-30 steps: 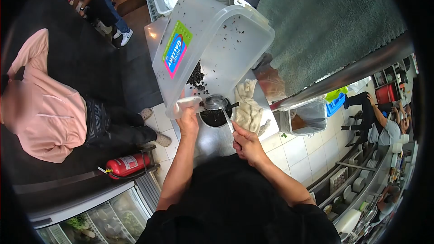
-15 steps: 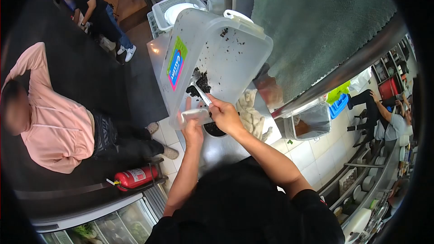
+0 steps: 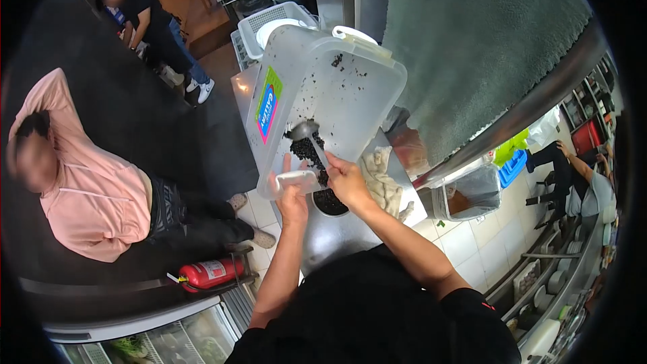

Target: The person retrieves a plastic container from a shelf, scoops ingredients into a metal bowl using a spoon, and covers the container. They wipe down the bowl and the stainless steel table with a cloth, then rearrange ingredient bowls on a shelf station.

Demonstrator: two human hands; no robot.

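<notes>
A translucent plastic container [image 3: 364, 104] with a bright label is tilted, its open side facing me. My left hand [image 3: 293, 203] grips its lower corner, fingers showing through the plastic. In my right hand [image 3: 348, 183] is a metal spoon [image 3: 305, 129], closed around the handle. The spoon's head is inside the container, at the upper end of a heap of small black grains [image 3: 306, 150]. Just beneath the lower corner stands a round bowl [image 3: 330, 213] with similar black grains in it, partly hidden by my right hand. More dark bits cling to the container's walls.
A crumpled cloth [image 3: 383, 185] lies right of the bowl on the metal table [image 3: 323, 246]. Behind the container is a white basket [image 3: 286, 13]. A lined bin [image 3: 465, 199] stands to the right. At left are a person in pink [image 3: 101, 189] and a fire extinguisher [image 3: 212, 273].
The black grains now stretch farther down toward the bowl, and more of the bowl shows. The spoon has turned in my right hand. My view has shifted slightly; my left hand keeps its hold.
</notes>
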